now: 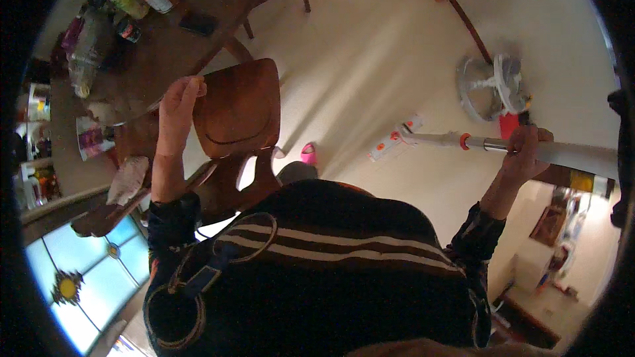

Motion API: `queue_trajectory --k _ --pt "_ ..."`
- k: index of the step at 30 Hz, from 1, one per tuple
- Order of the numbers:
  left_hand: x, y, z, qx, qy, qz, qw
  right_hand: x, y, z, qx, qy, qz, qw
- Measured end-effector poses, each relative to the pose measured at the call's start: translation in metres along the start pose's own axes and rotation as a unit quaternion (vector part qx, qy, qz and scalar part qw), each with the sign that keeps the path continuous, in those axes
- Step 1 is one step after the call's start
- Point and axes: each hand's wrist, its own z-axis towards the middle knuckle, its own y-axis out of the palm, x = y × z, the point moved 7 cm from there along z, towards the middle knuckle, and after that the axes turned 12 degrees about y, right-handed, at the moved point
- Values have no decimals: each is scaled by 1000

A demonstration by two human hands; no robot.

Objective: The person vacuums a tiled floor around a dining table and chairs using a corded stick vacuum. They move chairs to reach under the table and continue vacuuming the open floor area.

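Note:
My right hand [524,152] is wrapped round the pale pole of a flat mop [433,139], just beyond its metal section and red ring. The mop's flat white head [385,148], marked with orange-red spots, lies on the floor ahead of me. My left hand [178,102] is raised on the left, between a dark table [155,46] and a brown wooden chair [241,109]. Its fingers are curled in with the thumb against them; whether anything small is inside cannot be seen.
A round, partly see-through container with a white rim [506,86] stands at the right, with a brown stick [469,30] behind it. Jars, a bottle and a dark phone [198,24] crowd the table. A pink slipper [309,154] is on my foot by the chair.

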Motion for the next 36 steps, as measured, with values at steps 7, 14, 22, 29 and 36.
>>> queue_trajectory --k 7,14,22,29,36 --pt "16 17 20 64 -71 80 992 58 109 119 -108 109 156 976" --pt "74 12 -47 284 -121 166 937 109 223 226 -245 48 233 940" --pt "102 103 -96 422 -151 125 885 177 365 290 -359 118 304 874" --pt "45 127 -46 517 -182 21 836 222 510 274 -412 136 222 873" --pt "-228 31 38 568 -162 -291 752 209 661 297 -418 167 182 874"
